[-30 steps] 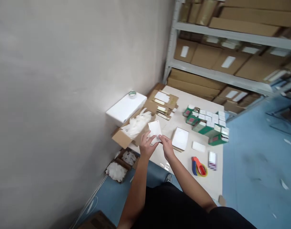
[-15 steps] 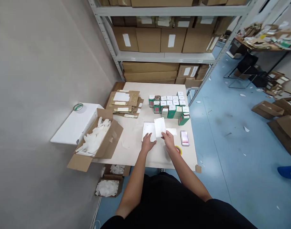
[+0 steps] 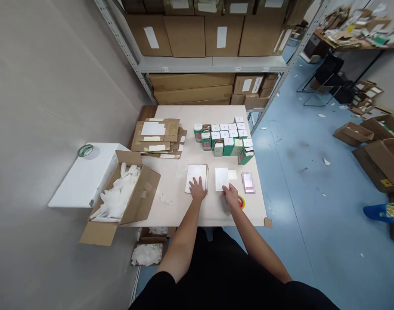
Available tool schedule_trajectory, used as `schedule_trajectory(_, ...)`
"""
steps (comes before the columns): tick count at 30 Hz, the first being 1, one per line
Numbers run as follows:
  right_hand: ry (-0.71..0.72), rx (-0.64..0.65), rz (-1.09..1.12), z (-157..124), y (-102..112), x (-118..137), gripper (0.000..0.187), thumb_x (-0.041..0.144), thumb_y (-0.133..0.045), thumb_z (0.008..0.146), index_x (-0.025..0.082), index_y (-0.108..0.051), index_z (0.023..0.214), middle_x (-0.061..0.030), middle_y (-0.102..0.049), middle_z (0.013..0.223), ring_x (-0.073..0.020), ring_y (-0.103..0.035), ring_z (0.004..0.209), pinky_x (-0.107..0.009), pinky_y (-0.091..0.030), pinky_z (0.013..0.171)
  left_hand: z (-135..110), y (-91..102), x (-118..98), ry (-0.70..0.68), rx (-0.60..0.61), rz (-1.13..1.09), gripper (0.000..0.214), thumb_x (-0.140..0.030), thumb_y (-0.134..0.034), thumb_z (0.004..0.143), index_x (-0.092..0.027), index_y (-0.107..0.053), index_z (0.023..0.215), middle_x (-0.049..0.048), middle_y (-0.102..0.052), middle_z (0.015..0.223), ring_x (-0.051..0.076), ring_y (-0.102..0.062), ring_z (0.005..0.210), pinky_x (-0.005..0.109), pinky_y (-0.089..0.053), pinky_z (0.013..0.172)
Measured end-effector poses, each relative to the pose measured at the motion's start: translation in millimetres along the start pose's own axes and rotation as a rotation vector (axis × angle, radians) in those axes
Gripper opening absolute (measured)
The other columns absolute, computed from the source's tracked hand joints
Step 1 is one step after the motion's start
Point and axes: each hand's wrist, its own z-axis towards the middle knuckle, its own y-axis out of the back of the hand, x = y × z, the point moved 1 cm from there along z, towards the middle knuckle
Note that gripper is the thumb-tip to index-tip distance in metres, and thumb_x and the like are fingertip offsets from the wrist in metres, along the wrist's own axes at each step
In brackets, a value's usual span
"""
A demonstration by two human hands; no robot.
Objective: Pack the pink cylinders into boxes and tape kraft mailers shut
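Left hand (image 3: 197, 190) is resting open, palm down, on a flat white carton (image 3: 197, 174) lying on the pale worktable (image 3: 169, 189). Right hand (image 3: 231, 197) is bearing on the lower edge of a white card (image 3: 221, 178), which is lying flat; whether the fingers are gripping it or only touching it cannot be determined. A risk is arising at the right wrist: a roll of yellow and red tape (image 3: 241, 201) is sitting just beside it, and a careless sideways sweep could knock the roll or shift the card. A tilted green-and-white box (image 3: 246, 157) is also standing near the table's edge, where a bump could topple it. The tape is partly hidden behind the right hand, and a blurred packet (image 3: 248, 182) is remaining unreadable. Any markings on the card are too small to read.
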Motion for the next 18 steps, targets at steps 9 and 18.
schedule_trajectory(9,-0.119,0.058,0.102,3.2,-85.2,-7.6,0.03,0.047,-0.074,0.07,0.023,-0.059,0.078,0.0027,-0.065,0.077,-0.0142,-0.057,0.069,-0.027,-0.051,0.067,8.3,50.7,107.4,-0.115,0.113,-0.49,0.11,-0.045,-0.082,0.077,-0.027,-0.022,0.167,0.0133,-0.018,0.173,0.036,-0.025,0.157,0.045,-0.034,0.122)
schedule_trajectory(18,-0.233,0.02,0.09,-15.5,-154.9,-30.3,0.038,0.047,-0.076,0.063,0.02,-0.066,0.088,-0.0013,-0.071,0.084,-0.0143,-0.06,0.067,-0.027,-0.048,0.064,2.2,24.2,198.2,-0.204,0.335,-1.097,0.111,-0.058,-0.076,0.083,-0.025,-0.013,0.168,0.0127,-0.036,0.167,0.028,-0.052,0.143,0.038,-0.052,0.109)
